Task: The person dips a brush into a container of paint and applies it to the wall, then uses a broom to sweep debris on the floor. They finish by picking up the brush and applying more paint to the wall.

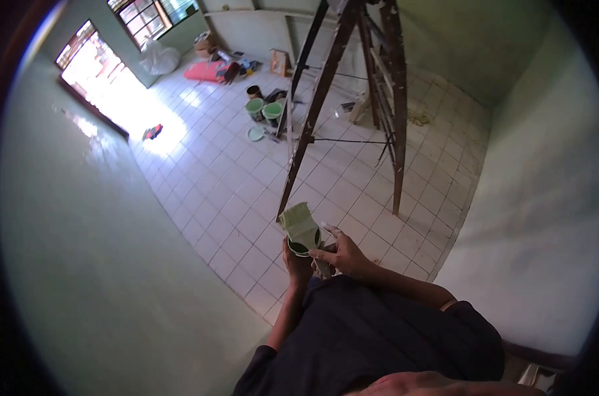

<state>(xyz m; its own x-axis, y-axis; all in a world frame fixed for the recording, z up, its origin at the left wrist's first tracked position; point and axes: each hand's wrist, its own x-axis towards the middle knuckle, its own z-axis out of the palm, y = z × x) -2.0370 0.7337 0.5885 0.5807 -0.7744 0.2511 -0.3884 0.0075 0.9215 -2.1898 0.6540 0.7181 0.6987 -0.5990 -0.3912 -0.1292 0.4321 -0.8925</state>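
Wide, flat brush with pale-green-coated head (299,221): held over the mouth of a small, round, green-rimmed container (301,249), in front of the dark-shirted torso. Brush is gripped near its base by the right hand (349,257), one finger extended, pale smear on its tip. Contact between brush and rim can't be confirmed. Container is gripped around its side by the left hand (297,265).

Beyond: brown wooden A-frame stepladder (398,125), paint-spotted, stood on white square floor tiles (246,198). Left of it, two dark buckets with green rims (254,107) are grouped beside a dark open tin (253,92); bucket markings too small to be read. Pale round lid (255,134) just in front. Farther back: red bundle (210,71), translucent plastic bag (159,59).
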